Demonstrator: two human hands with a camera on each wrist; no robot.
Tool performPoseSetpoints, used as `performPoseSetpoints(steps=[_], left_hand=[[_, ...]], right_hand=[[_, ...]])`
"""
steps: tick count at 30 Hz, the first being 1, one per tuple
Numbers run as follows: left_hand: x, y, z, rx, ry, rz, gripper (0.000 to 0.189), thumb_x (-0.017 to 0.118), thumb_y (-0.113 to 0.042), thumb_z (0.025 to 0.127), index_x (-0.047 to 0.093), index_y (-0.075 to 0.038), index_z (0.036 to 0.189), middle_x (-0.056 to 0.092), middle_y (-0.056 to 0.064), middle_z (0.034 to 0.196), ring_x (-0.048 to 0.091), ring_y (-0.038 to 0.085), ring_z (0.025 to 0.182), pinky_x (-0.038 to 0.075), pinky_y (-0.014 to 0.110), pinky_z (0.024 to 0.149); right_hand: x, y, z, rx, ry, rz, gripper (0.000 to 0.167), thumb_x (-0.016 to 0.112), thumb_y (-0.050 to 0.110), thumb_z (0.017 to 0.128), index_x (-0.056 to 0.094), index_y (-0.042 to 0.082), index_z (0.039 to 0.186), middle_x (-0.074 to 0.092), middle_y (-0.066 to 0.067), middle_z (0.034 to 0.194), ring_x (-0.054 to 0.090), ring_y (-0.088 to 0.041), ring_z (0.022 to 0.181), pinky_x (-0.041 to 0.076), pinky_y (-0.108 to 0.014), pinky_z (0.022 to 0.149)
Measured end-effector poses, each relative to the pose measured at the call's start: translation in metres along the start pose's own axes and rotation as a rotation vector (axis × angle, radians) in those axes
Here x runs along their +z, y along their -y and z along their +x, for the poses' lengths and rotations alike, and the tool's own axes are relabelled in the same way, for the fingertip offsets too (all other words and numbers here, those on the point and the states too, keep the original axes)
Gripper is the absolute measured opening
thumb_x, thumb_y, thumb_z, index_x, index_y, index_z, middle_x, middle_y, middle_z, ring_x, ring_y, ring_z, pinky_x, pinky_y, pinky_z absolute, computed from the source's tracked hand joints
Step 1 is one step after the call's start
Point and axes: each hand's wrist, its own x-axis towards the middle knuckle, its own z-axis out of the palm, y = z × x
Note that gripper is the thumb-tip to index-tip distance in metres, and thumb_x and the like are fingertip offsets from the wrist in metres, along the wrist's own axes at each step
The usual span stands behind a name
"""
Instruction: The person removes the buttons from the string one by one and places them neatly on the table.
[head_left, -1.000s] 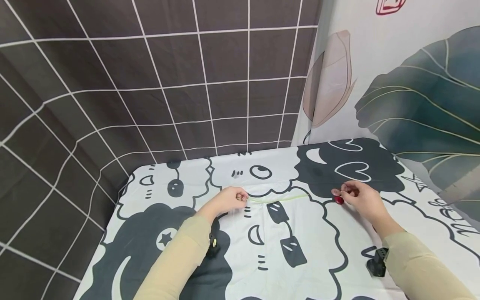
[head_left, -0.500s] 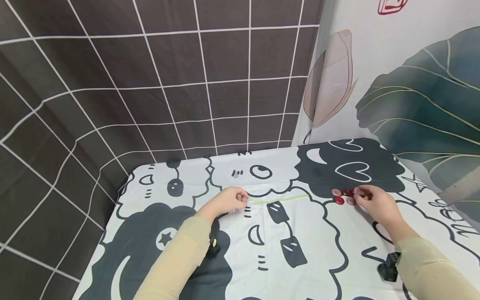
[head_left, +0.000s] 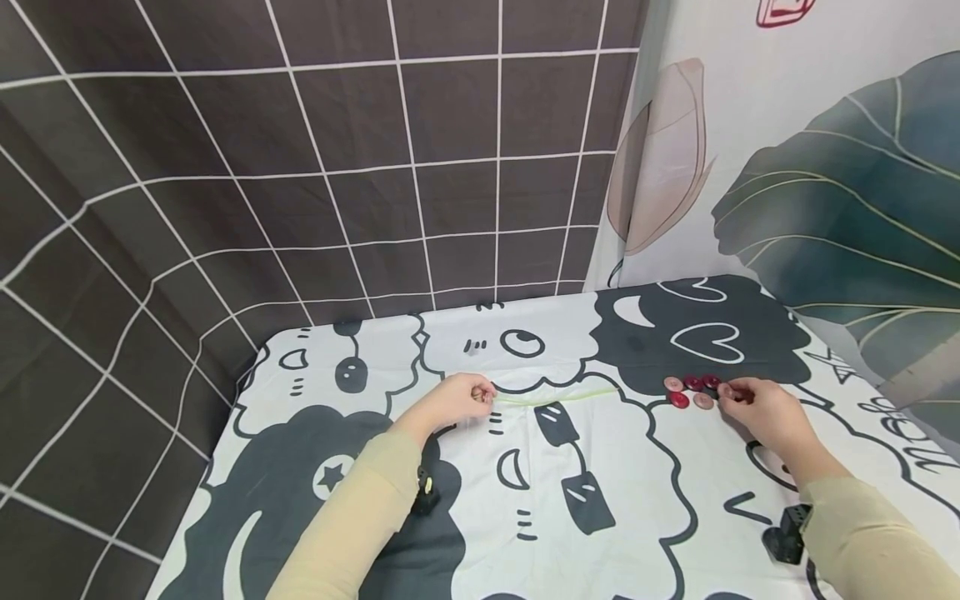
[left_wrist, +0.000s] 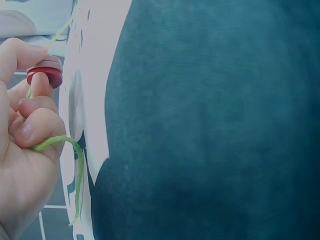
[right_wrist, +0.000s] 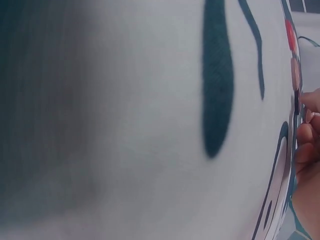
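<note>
My left hand (head_left: 459,400) grips a green string (left_wrist: 75,155), its fingers curled. In the left wrist view a pink button and a red button (left_wrist: 45,76) are stacked between that hand's fingertips, with the string running by them. The string's other stretch (head_left: 577,397) lies across the cloth to the right. My right hand (head_left: 765,412) is at the right end of a small button group, fingers curled, fingertips at a dark red button (right_wrist: 297,102). Beside it lie two more dark red buttons (head_left: 692,383), a bright red button (head_left: 678,400) and two pink buttons (head_left: 703,401).
A white cloth (head_left: 645,533) with dark cartoon drawings covers the table. Behind it hangs a dark grid-patterned curtain (head_left: 360,167), and a leaf-print curtain (head_left: 847,217) hangs at the right. Black camera units (head_left: 786,533) sit on both wrists.
My right hand has moved right and slightly down, uncovering more red and pink buttons on the cloth. The left hand and the string have stayed in place.
</note>
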Motion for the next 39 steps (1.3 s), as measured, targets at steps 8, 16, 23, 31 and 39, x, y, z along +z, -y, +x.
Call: performPoseSetpoints(steps=[8,16,23,31,39], left_hand=[[0.001,0.001,0.002,0.008,0.0,0.004,0.022,0.062,-0.008,0.08,0.066,-0.007,0.102,0.047,-0.004,0.064,0.043,0.01,0.059,0.039,0.025,0.06],[0.0,0.001,0.001,0.007,0.007,0.022,0.022,0.062,-0.009,0.082,0.066,-0.007,0.103,0.046,-0.005,0.064,0.043,0.009,0.058,0.04,0.024,0.06],[-0.001,0.0,-0.001,0.003,0.004,0.035,0.024,0.062,-0.01,0.082,0.066,-0.008,0.105,0.047,-0.005,0.065,0.044,0.009,0.059,0.039,0.024,0.06],[-0.002,-0.002,-0.001,-0.004,0.001,0.018,0.024,0.062,-0.009,0.082,0.066,-0.007,0.105,0.048,-0.005,0.065,0.044,0.009,0.059,0.039,0.024,0.059],[-0.001,0.0,-0.001,0.008,-0.003,-0.007,0.021,0.063,-0.007,0.082,0.066,-0.006,0.103,0.049,-0.005,0.066,0.045,0.009,0.062,0.042,0.025,0.065]], right_hand=[[-0.001,-0.004,0.001,0.034,0.055,-0.004,0.045,0.061,0.026,0.088,0.053,-0.012,0.11,0.057,-0.028,0.097,0.053,-0.035,0.082,0.045,-0.052,0.074],[-0.002,-0.006,0.002,0.03,0.075,-0.004,0.047,0.065,0.026,0.086,0.053,-0.013,0.109,0.058,-0.026,0.094,0.052,-0.033,0.079,0.045,-0.05,0.071],[-0.001,-0.007,0.003,0.036,0.082,-0.005,0.051,0.066,0.031,0.085,0.053,-0.012,0.109,0.057,-0.024,0.092,0.051,-0.031,0.078,0.045,-0.045,0.068],[-0.002,-0.008,0.002,0.017,0.066,-0.001,0.061,0.062,0.037,0.086,0.049,-0.015,0.114,0.054,-0.029,0.098,0.051,-0.036,0.082,0.044,-0.051,0.073],[-0.002,0.002,0.002,0.013,-0.034,0.034,0.05,0.058,0.022,0.089,0.044,-0.015,0.119,0.047,-0.029,0.102,0.046,-0.038,0.086,0.043,-0.051,0.071]])
